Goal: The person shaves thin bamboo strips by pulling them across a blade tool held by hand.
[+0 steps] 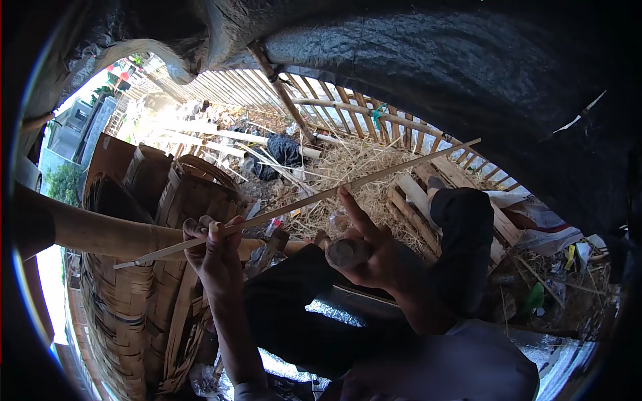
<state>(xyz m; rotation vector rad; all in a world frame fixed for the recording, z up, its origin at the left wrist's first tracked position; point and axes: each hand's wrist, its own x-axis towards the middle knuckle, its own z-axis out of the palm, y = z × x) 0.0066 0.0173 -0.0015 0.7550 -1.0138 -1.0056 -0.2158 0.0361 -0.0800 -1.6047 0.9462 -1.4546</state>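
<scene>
A long thin bamboo strip (pixel 294 208) runs slantwise from the lower left to the upper right. Near its lower part my left hand (pixel 212 250) pinches it between thumb and fingers. My right hand (pixel 378 257) is wrapped round a thick round-ended handle (pixel 348 253), with its index finger stretched out and touching the strip's underside. What the handle belongs to is hidden. Behind my left hand, a thick bamboo pole (pixel 120 237) crosses in front of woven bamboo baskets (pixel 127 321).
Dry straw (pixel 368 167) and shavings cover the ground ahead, beside wooden slats (pixel 414 200) and black plastic bags (pixel 284 150). A bamboo fence (pixel 348 110) stands behind. Dark sheeting (pixel 428 73) hangs overhead. My bent legs (pixel 465 234) are below the strip.
</scene>
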